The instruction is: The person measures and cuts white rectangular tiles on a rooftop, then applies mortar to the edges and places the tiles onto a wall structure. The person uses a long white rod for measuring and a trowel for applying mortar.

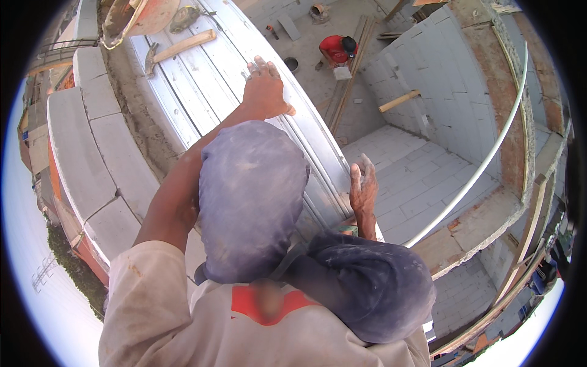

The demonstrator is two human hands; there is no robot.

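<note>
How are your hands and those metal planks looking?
Left hand spread on metal planks. Right hand open, empty, by their edge. Hammer lies farther along them.

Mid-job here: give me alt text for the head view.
A person's left hand rests on long, silver, ribbed metal sheeting, while the right hand is raised beside its edge, holding nothing visible. A wooden-handled metal hammer lies farther along the sheeting. Below, another person in a red top is among light-grey block walls.
</note>
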